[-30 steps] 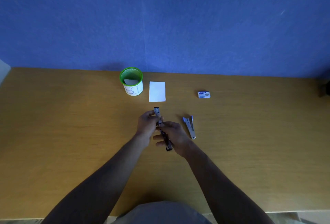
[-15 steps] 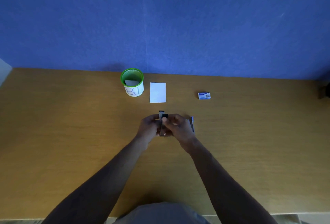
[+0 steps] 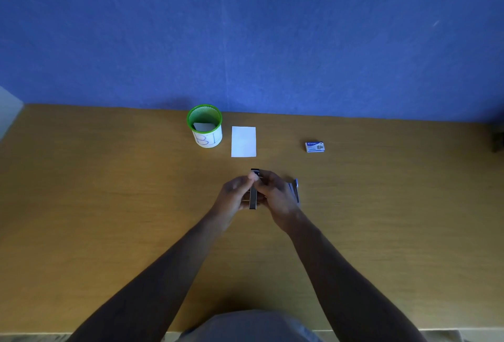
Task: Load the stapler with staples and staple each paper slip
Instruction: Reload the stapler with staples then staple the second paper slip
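Since a second ago the stapler has been folded from spread open to closed, both hands now gripping it together.

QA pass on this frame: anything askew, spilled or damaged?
Nothing stands out. Both hands grip the stapler; the paper slip, green cup and staple box sit squarely on the table.

Single view, head-worn, wide-angle. Looks forward and steeply down from above the near edge of the surface. Blue wall fills the upper part of the frame, straight ahead. Both forearms enter from the bottom; hands sit near centre, close under the camera. Edges bow slightly.
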The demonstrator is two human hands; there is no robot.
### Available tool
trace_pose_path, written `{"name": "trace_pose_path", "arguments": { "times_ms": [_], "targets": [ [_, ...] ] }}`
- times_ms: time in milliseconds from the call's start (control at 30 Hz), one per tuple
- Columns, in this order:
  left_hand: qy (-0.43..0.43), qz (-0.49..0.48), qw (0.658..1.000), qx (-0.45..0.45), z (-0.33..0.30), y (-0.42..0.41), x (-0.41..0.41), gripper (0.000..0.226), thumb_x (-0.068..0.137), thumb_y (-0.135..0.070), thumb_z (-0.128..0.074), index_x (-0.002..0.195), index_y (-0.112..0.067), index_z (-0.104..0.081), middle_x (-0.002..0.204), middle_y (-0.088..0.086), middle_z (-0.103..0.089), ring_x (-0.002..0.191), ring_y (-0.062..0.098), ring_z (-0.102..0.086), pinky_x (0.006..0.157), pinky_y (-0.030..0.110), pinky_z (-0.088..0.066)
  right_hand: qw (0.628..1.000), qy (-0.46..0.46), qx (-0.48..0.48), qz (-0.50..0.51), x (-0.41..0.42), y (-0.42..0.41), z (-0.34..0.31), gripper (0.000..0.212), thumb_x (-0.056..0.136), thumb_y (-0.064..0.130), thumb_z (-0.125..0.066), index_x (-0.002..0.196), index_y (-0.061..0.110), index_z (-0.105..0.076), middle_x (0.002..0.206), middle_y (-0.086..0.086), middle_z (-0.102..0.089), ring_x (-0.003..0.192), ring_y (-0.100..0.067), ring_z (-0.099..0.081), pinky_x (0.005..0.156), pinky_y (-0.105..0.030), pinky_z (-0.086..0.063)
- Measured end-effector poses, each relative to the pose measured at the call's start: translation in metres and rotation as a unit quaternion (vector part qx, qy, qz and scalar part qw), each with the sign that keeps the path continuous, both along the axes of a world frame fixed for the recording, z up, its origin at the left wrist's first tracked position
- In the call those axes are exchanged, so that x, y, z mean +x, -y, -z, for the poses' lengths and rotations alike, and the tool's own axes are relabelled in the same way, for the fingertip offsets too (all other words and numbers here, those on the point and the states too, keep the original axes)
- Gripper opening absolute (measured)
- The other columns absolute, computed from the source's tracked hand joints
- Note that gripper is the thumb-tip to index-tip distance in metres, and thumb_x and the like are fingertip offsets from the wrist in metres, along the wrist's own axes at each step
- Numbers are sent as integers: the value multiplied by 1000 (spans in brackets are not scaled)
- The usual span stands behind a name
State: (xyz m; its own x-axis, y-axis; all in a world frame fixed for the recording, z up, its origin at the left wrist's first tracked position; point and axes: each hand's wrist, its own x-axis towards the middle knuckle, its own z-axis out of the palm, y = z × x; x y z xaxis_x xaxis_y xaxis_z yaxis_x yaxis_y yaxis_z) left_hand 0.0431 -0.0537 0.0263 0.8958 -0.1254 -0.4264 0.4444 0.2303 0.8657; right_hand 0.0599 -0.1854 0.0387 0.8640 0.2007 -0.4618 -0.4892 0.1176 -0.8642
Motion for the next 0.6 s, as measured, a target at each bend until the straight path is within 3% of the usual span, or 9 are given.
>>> {"name": "trace_pose_path", "arguments": {
  "times_ms": [100,200,467,600],
  "targets": [
    [10,-33,999,22,2,1,0,41,74,-59,-71,85,-20,-73,77,4,-72,79,23,-72,71,38,-58,999,-1,-28,17,0,-4,0,23,95,17,-64,114,3,-62,112,-24,-69,105,-43,-67,87,-64,-53],
    [7,-62,998,25,4,2,0,45,71,-57,-74,83,-13,-71,74,6,-71,75,24,-71,68,38,-59,999,5,-44,22,0,-9,2,22,96,16,-63,111,1,-62,109,-24,-70,102,-41,-68,86,-61,-55],
    [6,-84,995,50,5,4,1,29,88,-35,-64,83,-7,-67,65,0,-68,64,15,-69,57,26,-55,996,4,-73,43,0,-16,7,19,96,18,-63,107,3,-63,106,-23,-70,99,-37,-70,84,-62,-55],
    [-10,-77,996,37,6,3,3,27,90,-35,-63,79,-11,-70,67,2,-69,66,17,-70,61,30,-57,995,-2,-89,48,3,-16,11,18,94,17,-66,106,3,-65,104,-22,-72,97,-37,-71,83,-62,-56]
  ]
}}
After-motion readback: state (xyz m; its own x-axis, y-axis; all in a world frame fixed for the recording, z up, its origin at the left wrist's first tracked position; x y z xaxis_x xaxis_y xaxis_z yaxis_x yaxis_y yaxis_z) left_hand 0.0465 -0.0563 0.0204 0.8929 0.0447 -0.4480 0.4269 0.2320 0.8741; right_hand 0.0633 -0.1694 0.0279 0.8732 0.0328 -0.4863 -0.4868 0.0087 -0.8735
